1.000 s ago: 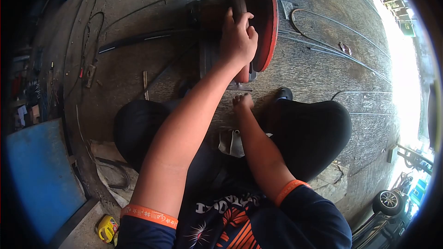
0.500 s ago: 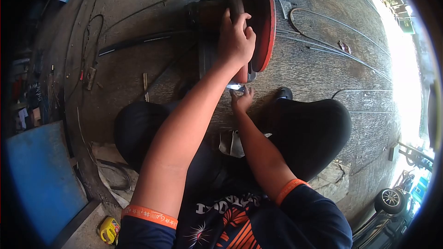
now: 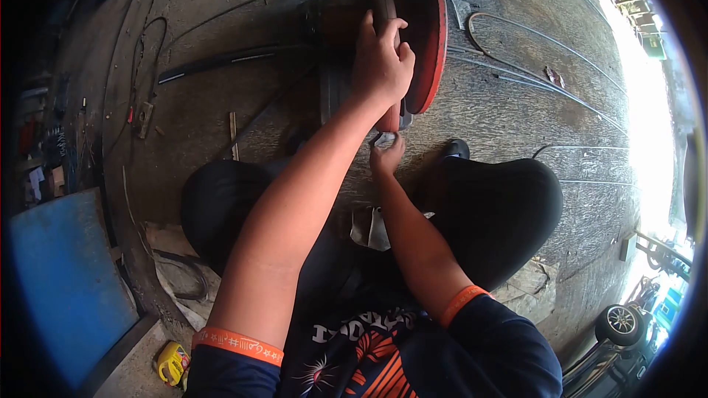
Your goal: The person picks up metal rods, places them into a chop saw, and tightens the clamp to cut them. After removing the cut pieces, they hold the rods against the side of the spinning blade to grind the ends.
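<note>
A dark machine with a motor body [image 3: 324, 18] and a large red-rimmed disc [image 3: 434, 37] stands in front of me on the floor. My left hand [image 3: 383, 63] grips the long reddish-brown bar [image 3: 383, 0] beside the disc, with the fingers bent over its top. Below the bar's near end, my right hand [image 3: 388, 153] is closed on a small shiny metal piece [image 3: 383, 138]. That piece is right at the bar's lower tip, partly hidden by the fingers.
Thin metal rods [image 3: 531, 85] and a bent loop of rod lie on the floor to the right. Cables run left of the machine, near a black strip [image 3: 214, 65]. A blue panel [image 3: 66, 287] and a yellow tape measure [image 3: 172, 363] are at lower left. My bent knees flank the workspace.
The metal piece and my right hand have moved slightly up toward the bar's near end. The piece now shows less brightly. My left hand stays on the bar.
</note>
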The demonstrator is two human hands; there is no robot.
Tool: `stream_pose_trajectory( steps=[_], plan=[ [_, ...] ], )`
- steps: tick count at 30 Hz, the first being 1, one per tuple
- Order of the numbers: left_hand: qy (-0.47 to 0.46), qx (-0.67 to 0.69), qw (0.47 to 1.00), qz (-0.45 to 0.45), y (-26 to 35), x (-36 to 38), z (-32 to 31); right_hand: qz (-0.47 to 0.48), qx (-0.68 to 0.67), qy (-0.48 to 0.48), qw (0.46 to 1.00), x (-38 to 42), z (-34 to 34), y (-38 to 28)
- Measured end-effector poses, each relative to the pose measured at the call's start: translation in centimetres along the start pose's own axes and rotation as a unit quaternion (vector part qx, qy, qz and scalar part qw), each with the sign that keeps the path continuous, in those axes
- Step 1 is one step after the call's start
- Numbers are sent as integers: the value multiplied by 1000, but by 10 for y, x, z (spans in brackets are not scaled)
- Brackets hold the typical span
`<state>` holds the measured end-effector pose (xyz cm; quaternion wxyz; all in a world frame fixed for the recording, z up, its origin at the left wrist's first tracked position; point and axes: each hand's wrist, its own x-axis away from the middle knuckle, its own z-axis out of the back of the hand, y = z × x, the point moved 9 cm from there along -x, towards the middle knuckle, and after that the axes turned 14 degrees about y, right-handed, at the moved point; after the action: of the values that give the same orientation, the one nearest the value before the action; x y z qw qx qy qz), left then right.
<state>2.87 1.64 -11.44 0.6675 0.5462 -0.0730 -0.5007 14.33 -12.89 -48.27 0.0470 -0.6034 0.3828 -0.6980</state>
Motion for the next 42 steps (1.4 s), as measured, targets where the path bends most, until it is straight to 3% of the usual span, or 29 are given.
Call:
stream_pose_trajectory(
  steps=[1, 3, 4, 5, 6, 8, 10, 11, 12, 13, 14, 15, 16, 17, 18, 22, 23, 24, 25, 30, 31, 32, 33, 34, 38, 39, 40, 41, 42],
  plan=[
    [4, -5, 1000, -5, 0, 0, 0, 129, 98, 30, 986, 13, 3, -24],
    [2, -4, 1000, -8, 0, 0, 0, 374, 284, 84, 879, 40, -1, -60],
    [1, -4, 1000, -13, 1, 0, 0, 373, 285, 84, 879, 39, -4, -64],
    [0, -4, 1000, -13, 0, 1, 0, 125, -40, 44, 990, 12, 4, -37],
    [21, -22, 999, -26, 1, 1, 2, -145, -357, -4, 923, 2, -12, -3],
    [42, -42, 998, -36, 4, 4, 4, -165, -352, -12, 921, -14, -14, 15],
    [63, -64, 984, 152, -22, 12, 9, 21, -120, 63, 991, 11, -3, -22],
    [64, -65, 984, 153, -20, 10, 11, 21, -118, 62, 991, 10, 2, -17],
    [32, -43, 978, 202, -25, 11, 7, 246, 74, 150, 955, 19, 18, -45],
    [-1, -21, 968, 250, -30, 15, 3, 448, 259, 224, 826, 41, 15, -68],
    [-3, -23, 968, 249, -32, 15, 1, 445, 258, 225, 827, 43, 14, -70],
    [11, -29, 973, 229, -31, 13, 2, 259, 56, 176, 948, 29, 22, -52],
    [26, -34, 977, 209, -30, 12, 2, 51, -152, 112, 981, 24, 12, -28],
    [23, -34, 977, 209, -27, 11, 3, -160, -347, 36, 924, 24, -9, -3],
    [6, -43, 975, 220, -26, 11, 3, -197, -345, 22, 917, 21, -13, 3],
    [-17, -49, 971, 235, -23, 11, 3, -247, -366, 138, 886, -7, 1, 28],
    [-18, -49, 971, 235, -25, 13, 2, -46, -172, 167, 970, -7, 19, -1],
    [-6, -48, 972, 230, -27, 12, 3, 158, 38, 182, 970, 4, 20, -37],
    [7, -48, 973, 224, -28, 12, 3, 159, 38, 182, 970, 9, 21, -41],
    [3, -50, 973, 225, -28, 12, 3, 95, 35, -12, 995, -1, -3, -17],
    [-1, -46, 972, 230, -29, 13, 3, 96, 36, -13, 995, -4, -6, -14],
    [0, -46, 972, 231, -30, 13, 2, -64, -157, -38, 985, -5, -16, 5],
    [2, -44, 973, 228, -30, 13, 2, -219, -338, -61, 913, -1, -30, 18],
    [5, -43, 973, 225, -31, 13, 2, -251, -268, -56, 928, 0, -27, 25],
    [4, -43, 974, 222, -29, 12, 3, -235, -307, 11, 922, -10, -10, 26],
    [7, -44, 974, 220, -29, 12, 3, -27, -84, 83, 993, -15, 15, 4],
    [9, -46, 975, 219, -29, 12, 3, 183, 147, 147, 961, -8, 25, -27],
    [9, -45, 975, 219, -30, 12, 2, 183, 147, 148, 961, -5, 24, -25],
    [7, -45, 973, 225, -31, 12, 1, 271, 135, 108, 947, 5, 11, -36]
  ],
)
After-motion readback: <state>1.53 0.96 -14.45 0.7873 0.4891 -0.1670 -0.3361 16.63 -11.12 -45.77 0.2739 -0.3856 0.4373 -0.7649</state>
